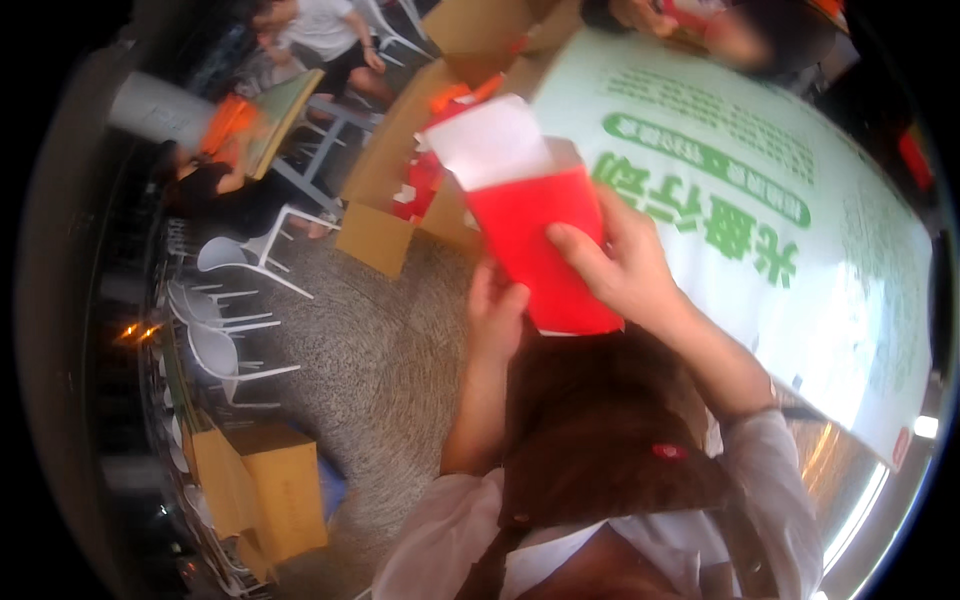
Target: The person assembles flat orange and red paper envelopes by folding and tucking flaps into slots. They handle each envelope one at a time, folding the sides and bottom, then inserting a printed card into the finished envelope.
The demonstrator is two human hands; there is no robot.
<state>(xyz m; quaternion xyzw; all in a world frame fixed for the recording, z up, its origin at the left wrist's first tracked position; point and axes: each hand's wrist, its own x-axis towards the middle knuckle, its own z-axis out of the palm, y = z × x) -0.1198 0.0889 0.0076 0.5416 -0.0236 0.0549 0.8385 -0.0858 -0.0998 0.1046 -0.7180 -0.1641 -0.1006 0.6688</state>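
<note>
A red paper packet (540,245), with its white-lined flap (488,140) standing up at the far end, is held in front of my chest, tilted to the left. My right hand (632,258) is closed round its right side, thumb lying across the red face. At the lower left edge, my left hand (497,308) grips it, its fingers partly hidden behind. Beyond the packet, a large open cardboard box (375,238) contains several red and white pieces (425,180), too blurred to name.
A table with a white and green printed top (720,130) fills the right. Another cardboard box (285,490) stands on the floor at the lower left, below several white chairs (225,350). Other people (325,30) sit at the far left, and another person's hand (645,15) shows at the far table edge.
</note>
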